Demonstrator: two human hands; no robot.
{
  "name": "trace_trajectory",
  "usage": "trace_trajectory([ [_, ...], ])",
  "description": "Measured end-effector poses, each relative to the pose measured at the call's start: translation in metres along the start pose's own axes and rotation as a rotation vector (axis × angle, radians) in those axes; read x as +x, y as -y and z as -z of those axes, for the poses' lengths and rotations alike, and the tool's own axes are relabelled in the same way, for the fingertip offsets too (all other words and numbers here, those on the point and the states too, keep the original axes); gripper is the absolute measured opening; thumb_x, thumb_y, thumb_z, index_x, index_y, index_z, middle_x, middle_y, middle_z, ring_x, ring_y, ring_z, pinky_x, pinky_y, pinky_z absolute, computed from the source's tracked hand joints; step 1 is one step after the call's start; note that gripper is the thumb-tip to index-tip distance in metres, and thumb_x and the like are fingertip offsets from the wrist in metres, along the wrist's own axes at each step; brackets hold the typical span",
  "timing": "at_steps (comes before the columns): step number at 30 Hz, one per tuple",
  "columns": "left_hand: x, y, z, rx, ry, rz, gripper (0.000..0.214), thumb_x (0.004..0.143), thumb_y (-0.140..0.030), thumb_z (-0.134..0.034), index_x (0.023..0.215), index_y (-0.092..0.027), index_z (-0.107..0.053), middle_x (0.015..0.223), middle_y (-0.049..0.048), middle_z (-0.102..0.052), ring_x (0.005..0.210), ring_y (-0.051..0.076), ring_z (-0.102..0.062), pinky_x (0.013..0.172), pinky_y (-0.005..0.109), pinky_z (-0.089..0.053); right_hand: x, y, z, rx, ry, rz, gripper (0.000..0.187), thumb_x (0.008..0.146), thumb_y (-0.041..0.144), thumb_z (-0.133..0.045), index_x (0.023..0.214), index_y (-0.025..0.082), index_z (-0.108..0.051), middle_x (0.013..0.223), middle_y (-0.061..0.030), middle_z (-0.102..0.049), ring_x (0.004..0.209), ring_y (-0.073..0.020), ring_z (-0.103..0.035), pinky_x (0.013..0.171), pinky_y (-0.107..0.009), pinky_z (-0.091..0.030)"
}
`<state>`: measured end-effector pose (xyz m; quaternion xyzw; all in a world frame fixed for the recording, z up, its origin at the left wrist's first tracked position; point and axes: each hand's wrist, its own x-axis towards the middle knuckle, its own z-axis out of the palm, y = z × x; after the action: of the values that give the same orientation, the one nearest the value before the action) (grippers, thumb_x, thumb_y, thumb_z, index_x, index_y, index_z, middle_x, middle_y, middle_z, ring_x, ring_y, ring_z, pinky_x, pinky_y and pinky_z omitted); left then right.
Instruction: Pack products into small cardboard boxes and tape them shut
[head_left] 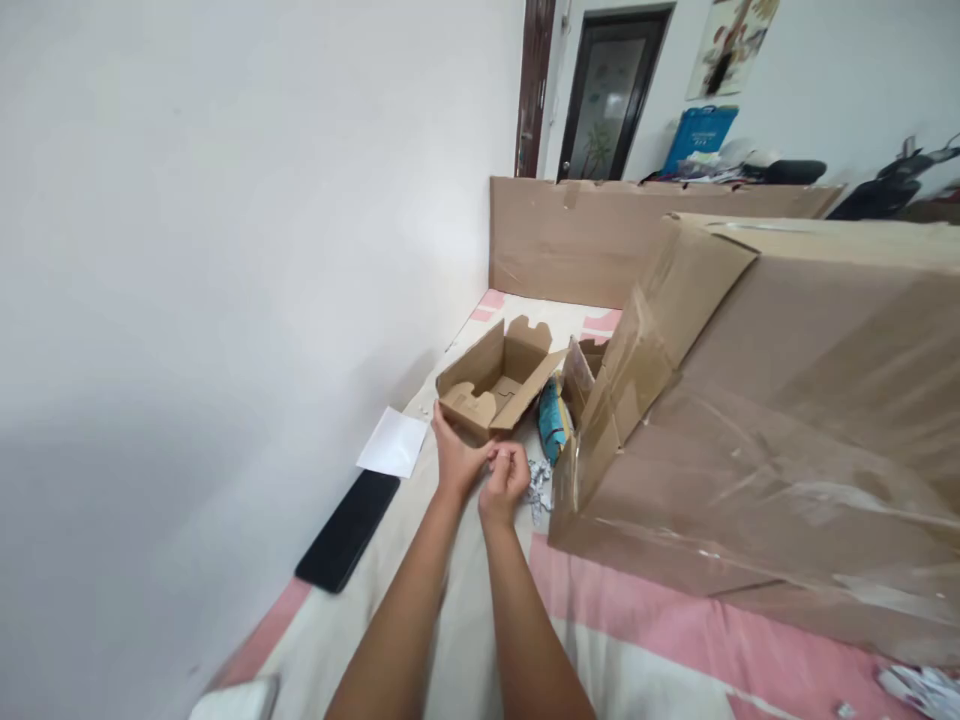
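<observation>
A small open cardboard box (471, 362) sits on the bedding with its flaps up and outward; its inside looks bare. My left hand (454, 456) grips the near end of this box, thumb and fingers spread along the lower edge. Beside it, my right hand (507, 476) is closed, fingertips pressed together just below the box's near right corner. What those fingers pinch is too small or hidden to make out. Right of the box lies a blue and yellow packet (553, 420), with crumpled silvery scraps (538, 484) close to my right hand.
A large taped cardboard box (750, 420) takes up the right side, and a flat cardboard panel (577, 240) stands behind. On the left, a black phone (349, 530) and a white paper (394, 443) lie along the wall (225, 300). More crumpled scraps (926, 690) are at lower right.
</observation>
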<state>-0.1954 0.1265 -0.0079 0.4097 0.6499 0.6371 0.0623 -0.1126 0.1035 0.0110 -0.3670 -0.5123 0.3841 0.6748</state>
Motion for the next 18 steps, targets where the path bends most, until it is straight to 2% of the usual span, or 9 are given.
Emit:
trace_trajectory([
  [3,-0.035,-0.007,0.028,0.025,-0.108,0.005,0.135,0.06,-0.043,-0.091,0.161,-0.018,-0.004,0.155,0.0244,-0.033,0.143,0.037,-0.044,0.117,0.048,-0.041,0.003,0.009,0.007,-0.085,0.033,0.033,0.032,0.096,0.049,-0.039,0.076,0.024,-0.047,0.071,-0.0008,-0.052,0.07,-0.02,-0.053,0.069,-0.033,-0.045],
  [6,-0.046,-0.01,0.041,-0.041,-0.157,-0.015,0.134,0.063,-0.042,-0.089,0.16,-0.021,0.001,0.156,0.0235,-0.032,0.143,0.034,-0.045,0.116,0.046,-0.042,0.017,0.029,0.015,-0.205,0.032,0.098,0.029,0.094,0.046,-0.042,0.076,0.025,-0.048,0.076,-0.0036,-0.055,0.08,-0.0233,-0.055,0.08,-0.038,-0.047],
  [8,-0.045,-0.01,0.044,-0.024,-0.159,-0.019,0.135,0.062,-0.044,-0.09,0.16,-0.022,-0.001,0.155,0.0229,-0.033,0.144,0.035,-0.043,0.117,0.048,-0.042,0.032,0.046,0.02,-0.281,-0.002,0.145,0.022,0.092,0.042,-0.046,0.082,0.024,-0.053,0.089,-0.0082,-0.061,0.098,-0.0274,-0.057,0.097,-0.044,-0.045],
  [10,-0.042,-0.011,0.044,0.018,-0.144,-0.004,0.136,0.059,-0.047,-0.092,0.161,-0.023,-0.005,0.153,0.0221,-0.035,0.145,0.036,-0.041,0.117,0.05,-0.04,0.048,0.061,0.021,-0.449,-0.003,0.148,0.02,0.089,0.037,-0.05,0.098,0.021,-0.059,0.116,-0.0151,-0.063,0.126,-0.0327,-0.049,0.112,-0.049,-0.035],
  [11,-0.041,-0.011,0.045,0.026,-0.136,0.001,0.136,0.059,-0.049,-0.092,0.162,-0.023,-0.006,0.153,0.0217,-0.035,0.145,0.037,-0.041,0.117,0.05,-0.041,0.055,0.067,0.02,-0.587,0.035,0.104,0.028,0.088,0.036,-0.052,0.11,0.019,-0.059,0.133,-0.0181,-0.058,0.138,-0.0352,-0.04,0.116,-0.052,-0.029],
  [13,-0.04,-0.013,0.046,0.025,-0.138,-0.002,0.136,0.06,-0.05,-0.091,0.162,-0.024,-0.006,0.151,0.021,-0.036,0.145,0.037,-0.041,0.117,0.051,-0.041,0.068,0.073,0.015,-0.889,0.154,-0.063,0.048,0.086,0.037,-0.056,0.129,0.015,-0.056,0.156,-0.0221,-0.039,0.149,-0.0413,-0.027,0.118,-0.057,-0.024],
  [15,-0.04,-0.016,0.047,0.036,-0.165,-0.008,0.135,0.059,-0.05,-0.091,0.162,-0.024,-0.007,0.148,0.0204,-0.038,0.144,0.037,-0.042,0.116,0.052,-0.042,0.078,0.073,0.006,-1.067,0.239,-0.224,0.06,0.087,0.041,-0.059,0.139,0.013,-0.051,0.163,-0.027,-0.027,0.147,-0.0475,-0.028,0.114,-0.063,-0.025],
  [18,-0.04,-0.019,0.049,0.085,-0.199,0.015,0.135,0.061,-0.05,-0.09,0.162,-0.023,-0.005,0.148,0.0215,-0.037,0.142,0.039,-0.043,0.115,0.054,-0.042,0.09,0.068,-0.003,-1.124,0.237,-0.288,0.064,0.086,0.041,-0.062,0.14,0.007,-0.051,0.157,-0.0344,-0.032,0.14,-0.051,-0.037,0.109,-0.066,-0.028],
])
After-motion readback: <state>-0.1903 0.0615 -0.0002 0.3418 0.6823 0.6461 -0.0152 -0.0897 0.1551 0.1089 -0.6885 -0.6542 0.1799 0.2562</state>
